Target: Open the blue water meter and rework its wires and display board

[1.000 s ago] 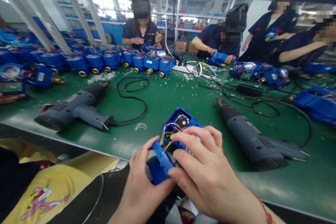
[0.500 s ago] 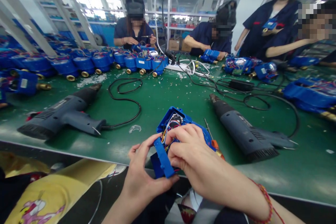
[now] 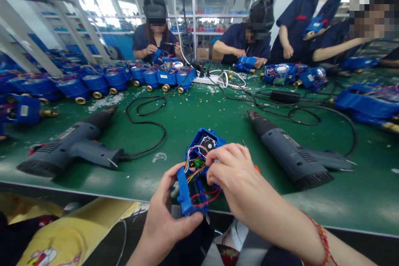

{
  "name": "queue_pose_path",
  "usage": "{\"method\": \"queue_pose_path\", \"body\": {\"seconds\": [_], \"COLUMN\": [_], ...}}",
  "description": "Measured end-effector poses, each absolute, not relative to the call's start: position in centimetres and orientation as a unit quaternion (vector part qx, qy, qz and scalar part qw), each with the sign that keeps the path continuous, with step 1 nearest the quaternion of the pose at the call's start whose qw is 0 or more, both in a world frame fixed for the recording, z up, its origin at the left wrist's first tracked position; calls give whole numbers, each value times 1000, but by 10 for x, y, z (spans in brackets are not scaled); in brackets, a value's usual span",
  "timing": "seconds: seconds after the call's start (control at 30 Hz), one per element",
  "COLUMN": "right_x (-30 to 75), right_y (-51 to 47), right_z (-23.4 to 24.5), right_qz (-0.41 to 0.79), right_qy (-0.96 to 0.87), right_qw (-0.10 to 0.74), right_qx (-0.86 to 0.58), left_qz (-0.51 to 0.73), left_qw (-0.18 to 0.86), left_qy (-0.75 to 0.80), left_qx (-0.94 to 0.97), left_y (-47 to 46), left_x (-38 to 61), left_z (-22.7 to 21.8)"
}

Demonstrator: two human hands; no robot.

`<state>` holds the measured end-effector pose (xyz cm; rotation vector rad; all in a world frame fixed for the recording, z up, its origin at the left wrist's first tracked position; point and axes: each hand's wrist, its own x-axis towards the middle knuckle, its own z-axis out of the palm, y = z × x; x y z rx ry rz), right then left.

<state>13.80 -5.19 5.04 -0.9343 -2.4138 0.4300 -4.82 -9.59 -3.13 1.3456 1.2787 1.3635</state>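
Observation:
My left hand [image 3: 168, 205] grips a blue plastic cover [image 3: 183, 189] by its edges, thumb below and fingers behind. Red and yellow wires [image 3: 205, 194] run from the cover's open side toward a blue meter housing [image 3: 199, 137] on the bench's near edge. Inside the housing a black-and-white part and a small green piece show. My right hand [image 3: 233, 170] is closed over the housing's right side, its fingertips pinched beside the wires; what they hold is hidden. An orange handle [image 3: 257, 169] peeks out behind that hand.
One heat gun [image 3: 75, 145] lies at left, another heat gun [image 3: 289, 149] at right, both with black cords. A clear plastic piece [image 3: 159, 157] lies left of the housing. Blue meters [image 3: 96, 84] line the back near a white power strip [image 3: 208, 79]. Several co-workers sit or stand opposite.
My left hand has turned the cover, so its inside and red wires show. My right hand has drawn slightly up and right, away from the cover, uncovering the green piece.

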Motion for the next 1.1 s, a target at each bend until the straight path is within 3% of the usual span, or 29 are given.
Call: {"method": "queue_pose_path", "body": {"seconds": [0.3,0.6,0.73,1.1], "right_x": [141,145,147,139], "right_y": [-59,-69,-71,-68], "right_z": [61,39,32,47], "right_qz": [165,-63,-113,116], "right_qy": [-889,-881,-881,-875], "right_qw": [301,404,423,347], "right_qx": [-303,-238,-181,-318], "left_qz": [538,530,534,535], "left_qw": [384,397,427,444], "left_qy": [503,509,510,514], "left_qx": [556,550,523,502], "left_y": [-95,-95,-96,-93], "left_x": [-47,-47,-44,-39], "left_z": [-27,-24,-20,-13]}}
